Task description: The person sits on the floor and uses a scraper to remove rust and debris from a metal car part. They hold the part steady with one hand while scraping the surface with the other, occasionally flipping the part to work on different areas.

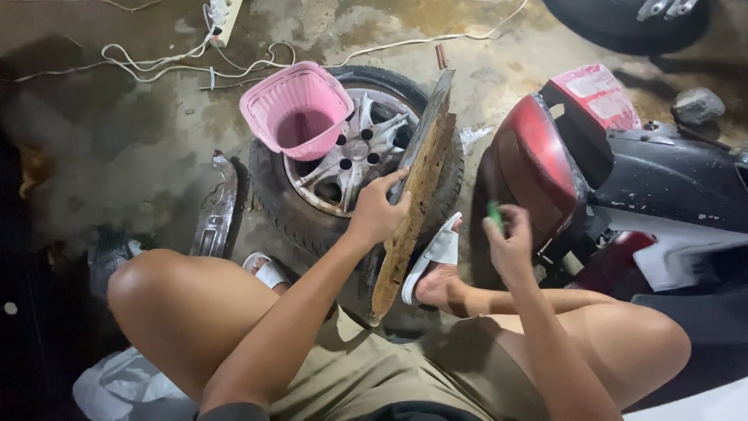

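Observation:
My left hand [379, 212] grips the edge of a worn wooden board [417, 187] that stands tilted on its edge across a car tyre with a silver alloy rim [354, 160]. My right hand [508, 242] is raised to the right of the board, fingers closed on a small green object [495, 214] whose kind I cannot make out. My right foot in a white sandal [436, 253] rests against the tyre beside the board. I am squatting, both knees in view.
A pink plastic basket [296, 109] sits on the tyre's far left side. A red and black scooter body [592, 164] lies close on the right. White cables [179, 62] and a power strip run across the wet concrete floor behind. A curved metal part [216, 206] lies left of the tyre.

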